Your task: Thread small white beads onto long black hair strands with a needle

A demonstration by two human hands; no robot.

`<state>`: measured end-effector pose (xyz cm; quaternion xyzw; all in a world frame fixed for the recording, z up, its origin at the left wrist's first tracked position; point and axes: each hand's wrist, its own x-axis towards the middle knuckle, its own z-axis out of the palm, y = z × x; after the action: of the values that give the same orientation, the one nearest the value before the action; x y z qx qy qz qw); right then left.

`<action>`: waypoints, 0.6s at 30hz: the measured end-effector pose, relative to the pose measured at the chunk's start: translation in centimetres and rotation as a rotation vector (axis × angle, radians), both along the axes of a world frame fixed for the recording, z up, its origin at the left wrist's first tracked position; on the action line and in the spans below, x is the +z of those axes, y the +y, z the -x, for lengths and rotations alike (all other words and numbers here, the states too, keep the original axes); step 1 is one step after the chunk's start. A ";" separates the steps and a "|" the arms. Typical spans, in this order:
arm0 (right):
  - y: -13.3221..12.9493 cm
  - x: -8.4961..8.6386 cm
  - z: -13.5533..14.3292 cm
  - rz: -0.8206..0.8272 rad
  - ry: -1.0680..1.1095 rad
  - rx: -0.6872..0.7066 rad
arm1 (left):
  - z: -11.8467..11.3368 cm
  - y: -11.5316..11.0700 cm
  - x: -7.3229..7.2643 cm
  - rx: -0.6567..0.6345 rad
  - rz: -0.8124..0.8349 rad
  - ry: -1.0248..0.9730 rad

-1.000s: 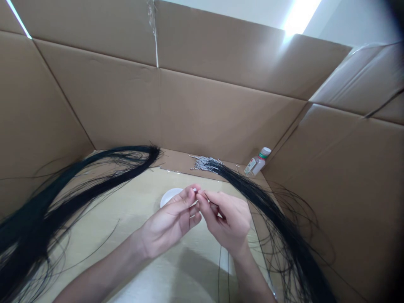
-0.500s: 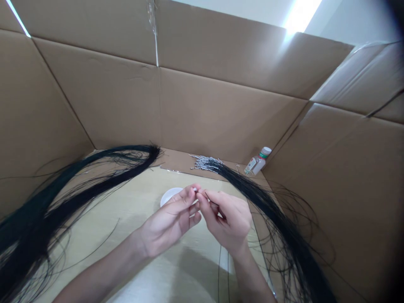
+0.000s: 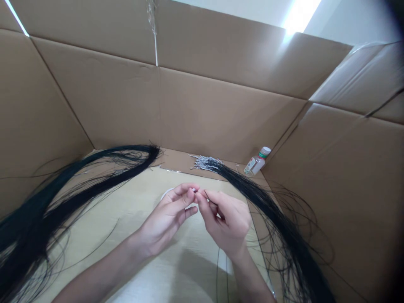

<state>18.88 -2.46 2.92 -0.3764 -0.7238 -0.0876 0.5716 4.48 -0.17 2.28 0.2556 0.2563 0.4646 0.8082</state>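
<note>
Above the middle of the pale board, my left hand [image 3: 170,210] pinches a small white bead [image 3: 193,190] between thumb and forefinger. My right hand [image 3: 225,216] is closed in a pinch on a thin dark cord [image 3: 217,273], its fingertips meeting those of my left hand at the bead. Two strands hang down below my right hand. Whether the cord's tip is inside the bead I cannot tell. Behind my left hand, only the rim of a white dish [image 3: 164,192] shows. Beyond both hands lie silvery beaded ends [image 3: 205,163] of a dark cord bundle [image 3: 268,206].
Another thick bundle of dark strands [image 3: 104,189] curves along the left side. At the back right corner a small clear bottle [image 3: 256,162] with a white cap leans. Cardboard walls [image 3: 221,113] enclose the pale board [image 3: 132,210] at the back and sides.
My left hand has turned slightly and its lower fingers have shifted, covering more of the white dish. My right hand has barely moved.
</note>
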 end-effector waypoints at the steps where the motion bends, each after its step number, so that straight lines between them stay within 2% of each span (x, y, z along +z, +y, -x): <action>1: -0.1 0.0 0.1 0.005 0.001 -0.008 | 0.0 0.0 0.0 0.012 -0.012 0.005; 9: -0.1 -0.8 1.2 0.060 0.060 -0.055 | -0.4 -0.3 0.0 0.079 -0.097 -0.049; 18: -0.2 -1.2 1.4 0.172 0.103 -0.018 | -0.3 -0.3 -0.1 0.069 -0.166 -0.049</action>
<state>17.49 -2.69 1.73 -0.4345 -0.6949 -0.0110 0.5729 4.83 -0.50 2.22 0.3014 0.2057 0.5179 0.7737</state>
